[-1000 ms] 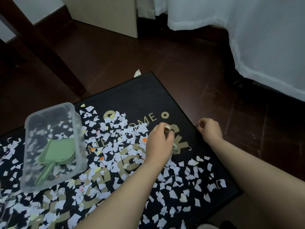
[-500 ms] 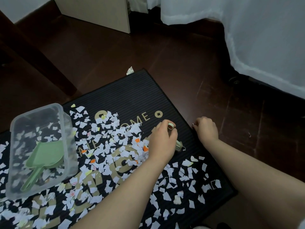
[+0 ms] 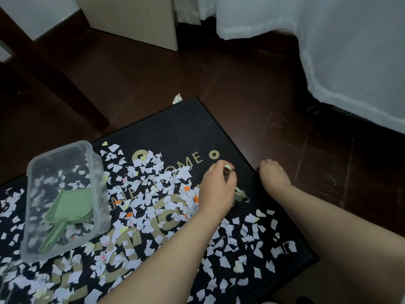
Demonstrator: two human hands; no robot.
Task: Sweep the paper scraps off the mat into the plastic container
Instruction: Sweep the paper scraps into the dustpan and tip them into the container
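A black ribbed welcome mat (image 3: pixel 175 128) lies on the floor, its near half strewn with white and coloured paper scraps (image 3: pixel 151 189). My left hand (image 3: pixel 215 189) grips a small green brush (image 3: pixel 239 194) upright, bristles down on the mat at the right rim of the scrap pile. My right hand (image 3: pixel 272 175) sits at the mat's right edge with its fingers curled down onto that edge. A clear plastic container (image 3: pixel 65 200) stands on the mat's left part, holding a green dustpan (image 3: pixel 68 213) and some scraps.
Dark wooden floor surrounds the mat. A dark furniture leg (image 3: pixel 65 84) stands at the back left, a beige panel (image 3: pixel 135 20) at the back, and white fabric (image 3: pixel 339 51) hangs at the right. One loose scrap (image 3: pixel 177 98) lies off the mat's far corner.
The view shifted a little. My left hand with the brush edged slightly across the mat by the scrap pile; my right hand stayed at the mat's edge.
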